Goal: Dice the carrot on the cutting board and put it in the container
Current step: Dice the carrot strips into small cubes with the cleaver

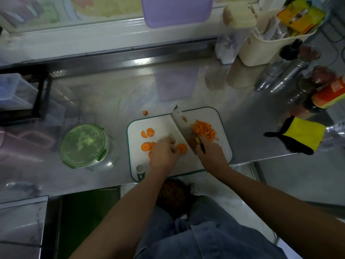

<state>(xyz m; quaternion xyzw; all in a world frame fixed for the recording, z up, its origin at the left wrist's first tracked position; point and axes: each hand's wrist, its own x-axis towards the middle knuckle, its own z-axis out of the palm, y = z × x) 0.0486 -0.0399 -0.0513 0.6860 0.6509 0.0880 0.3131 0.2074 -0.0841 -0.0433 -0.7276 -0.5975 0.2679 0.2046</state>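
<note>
A white cutting board with a green rim lies on the steel counter. Round carrot slices lie on its left half, and a pile of diced carrot sits on its right half. My left hand holds down a small stack of carrot slices with curled fingers. My right hand grips the handle of a broad knife, whose blade stands just right of that stack. A round container with a green lid stands left of the board.
One carrot end piece lies on the counter behind the board. A yellow and black mitt lies to the right. Bottles and jars crowd the far right, with a cream basket behind them. The counter's front edge runs just below the board.
</note>
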